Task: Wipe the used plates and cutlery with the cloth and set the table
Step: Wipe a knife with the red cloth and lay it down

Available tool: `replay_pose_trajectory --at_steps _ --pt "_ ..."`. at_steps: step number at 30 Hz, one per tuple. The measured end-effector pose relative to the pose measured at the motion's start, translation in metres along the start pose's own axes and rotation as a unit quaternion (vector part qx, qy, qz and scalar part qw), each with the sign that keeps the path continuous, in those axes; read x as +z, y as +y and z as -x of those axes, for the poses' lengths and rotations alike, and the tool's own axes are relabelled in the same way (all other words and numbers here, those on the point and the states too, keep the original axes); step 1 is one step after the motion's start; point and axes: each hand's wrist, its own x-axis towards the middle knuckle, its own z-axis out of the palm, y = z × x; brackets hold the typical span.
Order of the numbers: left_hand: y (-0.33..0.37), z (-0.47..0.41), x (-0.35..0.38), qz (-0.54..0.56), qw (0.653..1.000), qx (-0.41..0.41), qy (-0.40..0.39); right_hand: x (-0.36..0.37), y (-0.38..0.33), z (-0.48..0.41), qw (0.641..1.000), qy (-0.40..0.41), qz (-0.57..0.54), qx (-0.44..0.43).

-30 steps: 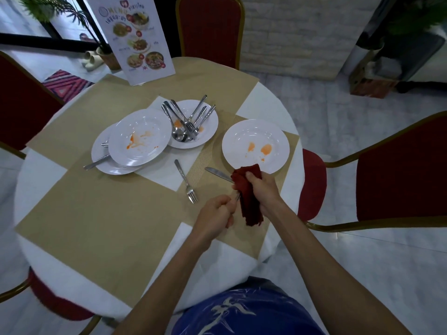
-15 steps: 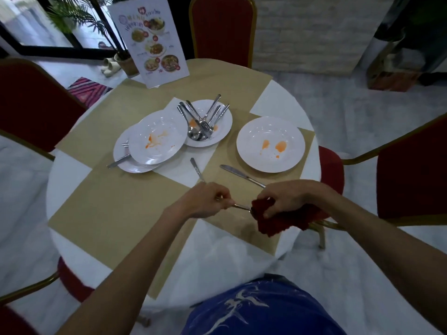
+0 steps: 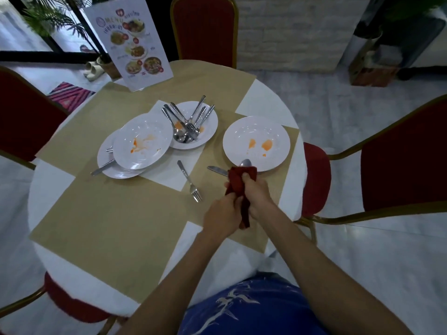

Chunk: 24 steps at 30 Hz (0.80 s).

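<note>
Right hand (image 3: 257,195) slid cloth (image 3: 238,179) up the spoon (image 3: 245,163); left hand (image 3: 222,213) grips below.

A dark red cloth (image 3: 238,182) wraps a spoon (image 3: 245,163), its bowl overlapping a sauce-stained white plate (image 3: 242,136).

Only "MENU" legible, printed at the top of the upright menu card (image 3: 131,44); smaller script beside the dish photos too blurred.
</note>
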Motion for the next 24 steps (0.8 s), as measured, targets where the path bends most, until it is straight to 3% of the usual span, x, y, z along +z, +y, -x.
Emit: replay_pose_trajectory --at_steps 3,6,10,15,19,21,24 --pt "-0.015 0.0 -0.01 -0.079 0.996 -0.049 -0.007 -0.01 -0.003 0.01 0.998 -0.019 0.05 -0.012" --pt "-0.023 -0.008 -0.042 -0.012 0.994 -0.067 0.088 -0.024 -0.014 0.018 0.987 -0.062 0.133 -0.058" --pt "-0.001 -0.014 -0.052 0.027 0.993 -0.018 0.113 -0.017 -0.017 0.045 0.926 -0.156 0.318 -0.131" --pt "-0.025 -0.015 -0.067 0.096 0.99 -0.068 0.074 -0.033 -0.017 0.056 0.894 -0.221 0.38 -0.087" --pt "-0.04 -0.017 -0.071 0.143 0.965 -0.119 0.182 -0.046 -0.016 0.057 0.872 -0.233 0.426 -0.067" --pt "-0.033 -0.014 -0.054 0.144 0.971 -0.103 0.163 -0.041 -0.017 0.057 0.867 -0.213 0.443 -0.078" --pt "-0.03 -0.013 -0.047 0.098 0.989 -0.086 0.074 -0.032 -0.011 0.057 0.863 -0.198 0.455 -0.089"
